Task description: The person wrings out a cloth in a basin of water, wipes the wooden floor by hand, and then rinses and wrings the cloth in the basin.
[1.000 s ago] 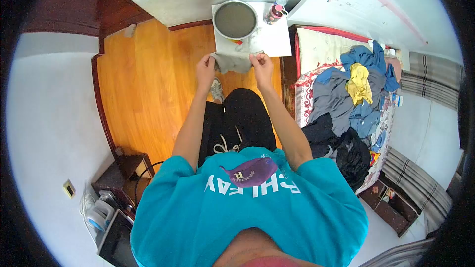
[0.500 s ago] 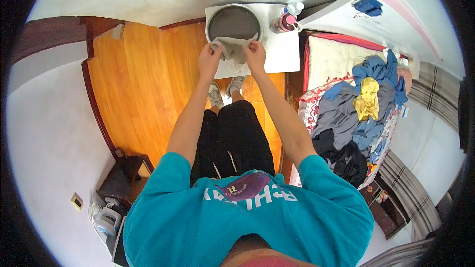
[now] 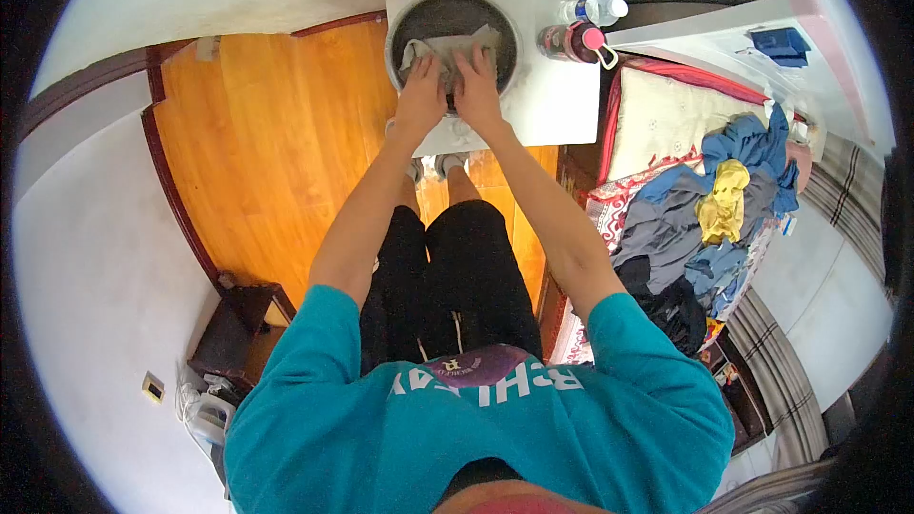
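Note:
A round basin [image 3: 515, 48] with a dark inside and a pale rim stands on a white table [image 3: 552, 100]. A wet-looking greyish cloth [image 3: 486, 36] is bunched inside it. My left hand [image 3: 422, 97] lies over the left part of the cloth, fingers stretched forward. Beside it, my right hand [image 3: 476, 86] presses on the right part with its fingers spread. Both hands reach over the basin's near rim, and my thumbs are partly hidden.
Right of the basin stand a clear bottle [image 3: 595, 9] and a dark bottle with a pink cap [image 3: 571, 42]. A bed [image 3: 657, 124] holds piled clothes [image 3: 666, 219], with a yellow garment [image 3: 724, 202] on top. Wooden floor [image 3: 257, 133] lies to the left.
Both hands have moved forward and lowered the cloth from the basin's near rim down into it. My fingers went from pinching its edges to lying stretched over it. The view has shifted slightly.

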### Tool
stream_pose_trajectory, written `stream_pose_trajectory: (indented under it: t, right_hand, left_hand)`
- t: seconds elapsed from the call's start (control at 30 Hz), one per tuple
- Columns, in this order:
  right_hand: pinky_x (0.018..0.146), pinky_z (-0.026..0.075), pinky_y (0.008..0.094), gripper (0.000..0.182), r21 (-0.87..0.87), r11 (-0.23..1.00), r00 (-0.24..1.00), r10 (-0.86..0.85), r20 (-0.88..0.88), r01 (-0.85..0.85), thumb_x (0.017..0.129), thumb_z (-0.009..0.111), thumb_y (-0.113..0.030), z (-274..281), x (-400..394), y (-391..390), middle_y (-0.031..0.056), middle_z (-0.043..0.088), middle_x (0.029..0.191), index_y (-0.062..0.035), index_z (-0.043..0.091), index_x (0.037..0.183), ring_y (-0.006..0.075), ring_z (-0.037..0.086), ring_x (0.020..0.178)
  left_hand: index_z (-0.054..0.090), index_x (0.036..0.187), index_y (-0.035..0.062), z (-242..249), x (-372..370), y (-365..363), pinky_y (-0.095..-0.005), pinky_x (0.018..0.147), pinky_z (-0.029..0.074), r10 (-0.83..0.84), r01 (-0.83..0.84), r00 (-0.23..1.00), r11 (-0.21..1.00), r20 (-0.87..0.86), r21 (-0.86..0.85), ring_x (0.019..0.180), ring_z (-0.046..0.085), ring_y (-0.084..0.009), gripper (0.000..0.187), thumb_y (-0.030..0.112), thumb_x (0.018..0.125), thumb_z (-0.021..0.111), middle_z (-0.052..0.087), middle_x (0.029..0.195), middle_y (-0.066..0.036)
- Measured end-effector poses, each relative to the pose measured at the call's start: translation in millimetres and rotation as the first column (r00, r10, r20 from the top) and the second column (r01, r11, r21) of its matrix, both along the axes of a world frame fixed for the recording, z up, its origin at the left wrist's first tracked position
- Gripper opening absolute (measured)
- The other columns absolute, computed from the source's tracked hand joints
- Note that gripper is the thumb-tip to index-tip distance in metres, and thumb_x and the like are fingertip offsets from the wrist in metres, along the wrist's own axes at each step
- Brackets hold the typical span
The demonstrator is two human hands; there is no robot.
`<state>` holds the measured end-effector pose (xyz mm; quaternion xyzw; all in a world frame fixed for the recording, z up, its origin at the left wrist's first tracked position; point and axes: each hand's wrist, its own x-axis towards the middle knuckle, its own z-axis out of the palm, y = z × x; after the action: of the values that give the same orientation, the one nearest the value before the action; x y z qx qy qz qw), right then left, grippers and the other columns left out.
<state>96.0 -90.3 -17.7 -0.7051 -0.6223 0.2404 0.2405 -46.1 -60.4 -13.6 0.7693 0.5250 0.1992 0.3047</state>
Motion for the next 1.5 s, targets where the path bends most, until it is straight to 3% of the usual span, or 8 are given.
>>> stream_pose_trajectory:
  t: [0.27,0.4,0.63,0.77,0.83,0.93,1.27,1.5]
  right_hand:
    - [0.11,0.037,0.0568,0.06,-0.187,0.979,0.978,0.114,0.172,-0.081,0.086,0.062,-0.006,-28,7,25,0.0278,0.03,0.155,-0.0126,0.049,0.144,0.0542,0.039,0.131]
    - [0.103,0.046,0.0505,0.05,-0.191,0.981,0.995,-0.022,0.1,0.041,0.084,0.061,-0.002,-45,13,46,0.0248,0.048,0.143,-0.0111,0.058,0.133,0.0489,0.052,0.122]
    - [0.087,0.051,0.0324,0.03,-0.224,0.906,0.643,-0.414,-0.644,0.359,0.084,0.056,0.005,3,9,35,0.0136,0.071,0.105,-0.001,0.065,0.112,0.0231,0.067,0.097]
    - [0.077,0.049,0.0254,0.023,-0.281,0.884,0.436,-0.435,-0.788,0.373,0.088,0.051,0.005,49,-2,28,0.0056,0.067,0.1,-0.0008,0.062,0.108,0.0122,0.062,0.089]
    - [0.081,0.049,0.0306,0.024,-0.261,0.9,0.478,-0.412,-0.776,0.35,0.09,0.052,0.002,53,-7,29,0.0094,0.066,0.103,-0.0019,0.061,0.111,0.0179,0.061,0.091]
    - [0.097,0.04,0.0417,0.024,0.153,0.948,0.918,-0.218,-0.332,0.28,0.099,0.053,-0.015,53,-16,34,0.0174,0.058,0.114,-0.003,0.059,0.119,0.032,0.054,0.105]
    - [0.088,0.043,0.05,0.032,-0.014,0.917,0.813,-0.36,-0.458,0.398,0.103,0.05,-0.028,28,-25,59,0.0287,0.055,0.105,0.0036,0.049,0.111,0.0448,0.054,0.098]
    - [0.072,0.045,0.0544,0.03,-0.048,0.934,0.866,-0.348,-0.359,0.355,0.103,0.049,-0.028,29,-22,61,0.0303,0.059,0.088,0.0018,0.047,0.098,0.05,0.058,0.082]
  left_hand:
    - [0.048,0.14,-0.0026,-21,14,26,-0.0469,0.101,0.05,-0.221,0.102,0.928,0.924,-0.3,-0.368,0.12,0.058,-0.0443,0.059,0.005,0.083,0.059,0.046,0.144,-0.027]
    - [0.053,0.134,-0.0038,-28,20,33,-0.0487,0.098,0.05,-0.148,0.064,0.964,0.935,-0.22,-0.348,0.114,0.06,-0.046,0.049,0.005,0.085,0.056,0.054,0.135,-0.029]
    - [0.062,0.12,-0.0068,-7,19,31,-0.0436,0.094,0.048,0.416,-0.358,0.901,0.873,0.122,-0.331,0.107,0.064,-0.0403,0.043,0.03,0.1,0.052,0.067,0.114,-0.027]
    - [0.06,0.126,-0.003,7,24,39,-0.0305,0.095,0.042,0.782,-0.097,0.568,0.374,0.257,-0.922,0.106,0.055,-0.0171,0.059,0.049,0.104,0.044,0.063,0.117,-0.01]
    - [0.06,0.126,-0.002,8,26,40,-0.0309,0.094,0.043,0.765,-0.048,0.557,0.419,0.324,-0.907,0.105,0.057,-0.0166,0.056,0.047,0.104,0.046,0.064,0.116,-0.01]
    - [0.063,0.123,-0.002,23,34,43,-0.0315,0.093,0.044,0.776,-0.07,0.554,0.404,0.301,-0.912,0.105,0.057,-0.0171,0.052,0.044,0.104,0.048,0.065,0.114,-0.01]
    - [0.062,0.119,0.0006,12,51,62,-0.0376,0.087,0.05,0.834,-0.06,0.512,0.275,0.207,-0.96,0.1,0.062,-0.0224,0.043,0.038,0.102,0.049,0.066,0.115,-0.011]
    - [0.066,0.107,-0.0036,0,51,55,-0.0393,0.081,0.051,0.774,-0.147,0.568,0.429,0.279,-0.891,0.093,0.065,-0.0256,0.041,0.033,0.099,0.05,0.069,0.101,-0.014]
